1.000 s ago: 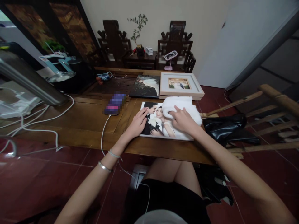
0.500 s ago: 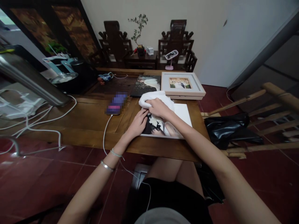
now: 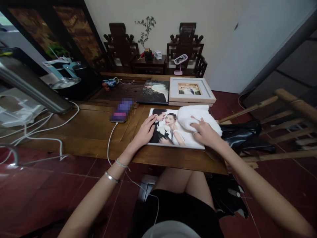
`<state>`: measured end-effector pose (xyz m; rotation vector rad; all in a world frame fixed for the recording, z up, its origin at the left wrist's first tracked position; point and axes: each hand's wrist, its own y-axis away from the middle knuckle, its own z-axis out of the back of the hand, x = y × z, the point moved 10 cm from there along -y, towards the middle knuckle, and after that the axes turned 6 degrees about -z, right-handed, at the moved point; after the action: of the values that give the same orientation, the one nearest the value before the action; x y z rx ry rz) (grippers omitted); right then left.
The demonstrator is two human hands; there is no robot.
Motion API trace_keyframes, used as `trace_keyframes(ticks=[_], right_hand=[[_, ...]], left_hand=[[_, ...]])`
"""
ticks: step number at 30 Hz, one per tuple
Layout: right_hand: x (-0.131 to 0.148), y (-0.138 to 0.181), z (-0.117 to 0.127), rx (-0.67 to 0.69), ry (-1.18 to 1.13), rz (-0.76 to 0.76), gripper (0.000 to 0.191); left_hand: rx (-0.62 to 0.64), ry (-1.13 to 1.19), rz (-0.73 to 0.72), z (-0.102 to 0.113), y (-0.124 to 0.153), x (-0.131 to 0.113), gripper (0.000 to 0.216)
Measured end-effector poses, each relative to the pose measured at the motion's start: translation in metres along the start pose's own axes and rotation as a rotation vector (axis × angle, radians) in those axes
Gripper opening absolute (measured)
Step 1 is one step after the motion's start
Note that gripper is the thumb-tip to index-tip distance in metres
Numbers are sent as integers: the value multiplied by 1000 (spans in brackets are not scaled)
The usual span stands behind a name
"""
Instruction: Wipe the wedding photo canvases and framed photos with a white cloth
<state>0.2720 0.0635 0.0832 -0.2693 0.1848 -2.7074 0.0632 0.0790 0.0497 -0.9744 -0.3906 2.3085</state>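
A photo panel (image 3: 162, 134) showing a couple in wedding clothes lies flat on the wooden table near its front edge. On the panel's left edge rests my left hand (image 3: 146, 130), its fingers stretched out over the dark suit in the picture. My right hand (image 3: 205, 131) presses a white cloth (image 3: 195, 115) against the right part of the panel, gripping it with bent fingers. Part of the cloth hangs past the panel's right edge. It covers the panel's upper right corner.
Behind the panel lie a dark photo panel (image 3: 155, 92) and a light wooden picture frame (image 3: 192, 90). A phone (image 3: 122, 110) with a white cable lies to the left. A bamboo chair (image 3: 250, 107) holding a black bag stands at the right. A metal cylinder (image 3: 32, 82) leans far left.
My right hand has moved the white cloth from the panel's upper left to its right side, uncovering the couple. My left hand has stayed at the left edge.
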Motion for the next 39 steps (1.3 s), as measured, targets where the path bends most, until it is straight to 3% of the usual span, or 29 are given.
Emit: trace_keyframes(ticks=[7,10,14,21,24,28,33,39], right_hand=[[73,92,-4,127,-41,154,49],[89,109,-3,195,-99,223,47],[68,87,4,171,-147,187,50],[7,-2,7,93,-51,9,47],[9,-28,7,44,-27,-38,47],[39,-49,-5,62,23,-38,46],[94,-33,-22,116,43,111,47],[114,54,-15,220,-71,291,47]], left_hand=[[2,-13,4,-2,1,3,44],[-4,-4,-4,-2,1,3,43],[-3,-3,-4,-1,1,3,43],[5,3,-1,0,1,-1,43],[4,6,1,0,1,-1,43],[-4,7,6,0,0,2,43],[-4,17,-14,-1,0,2,43],[-4,-7,-4,-1,0,3,43]])
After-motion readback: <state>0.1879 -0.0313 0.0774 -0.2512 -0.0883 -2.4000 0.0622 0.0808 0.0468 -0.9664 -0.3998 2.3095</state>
